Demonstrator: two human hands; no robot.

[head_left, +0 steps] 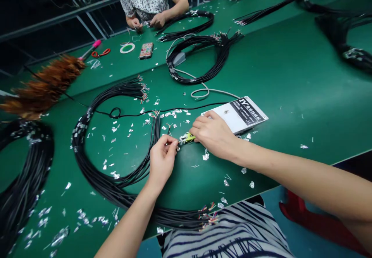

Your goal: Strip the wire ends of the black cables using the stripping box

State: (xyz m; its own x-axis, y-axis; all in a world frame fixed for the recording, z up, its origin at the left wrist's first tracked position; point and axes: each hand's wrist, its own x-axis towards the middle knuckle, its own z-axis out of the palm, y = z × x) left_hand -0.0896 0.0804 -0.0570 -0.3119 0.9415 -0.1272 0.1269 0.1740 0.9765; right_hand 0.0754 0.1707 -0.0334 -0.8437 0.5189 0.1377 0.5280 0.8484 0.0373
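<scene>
My left hand (pixel 163 157) is closed in a pinch on the end of a black cable, whose tip is mostly hidden by the fingers. Just to the right, my right hand (pixel 213 135) grips small yellow-green wire cutters (pixel 188 137), their metal jaws close to the left fingertips. A large coiled bundle of black cables (pixel 95 180) lies on the left, with stripped coloured wire ends (pixel 143 89) fanned out. More cable ends (pixel 157 114) stick out beyond my left hand. Beside my right hand lies a flat white device with a black label (pixel 245 112).
Foil scraps (pixel 109 165) litter the green table (pixel 285 83). Further cable coils (pixel 215 70) lie at the back and left. A phone (pixel 146 51), a tape roll (pixel 127 48), red-handled scissors (pixel 101 52) and a brown duster (pixel 49 83) lie on the far side. A co-worker (pixel 151 2) sits opposite.
</scene>
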